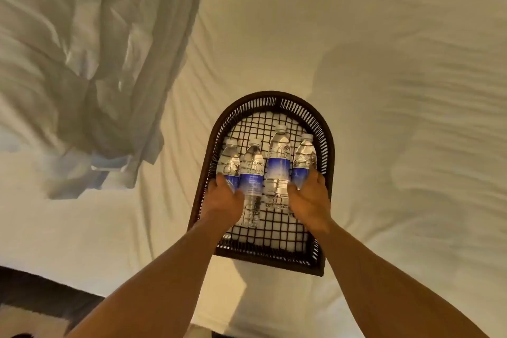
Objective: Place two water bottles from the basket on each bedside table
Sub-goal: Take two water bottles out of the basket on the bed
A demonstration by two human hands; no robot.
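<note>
Basket (274,255) on bed (356,35). Left hand (223,197), right hand (308,200): fingers closing round outer bottles (230,164); grip mid-body, lift straight.

The setting was a bedroom. A bed (356,35) covered by a wrinkled white sheet filled most of the view, with a rumpled duvet (90,49) at upper left and dark floor (41,291) at lower left.

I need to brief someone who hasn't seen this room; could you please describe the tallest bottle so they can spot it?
On the white bed sheet sits a dark wicker basket holding four bottles. The tallest bottle is third from the left; neither hand covers it, and its cap reaches farthest up.
</note>
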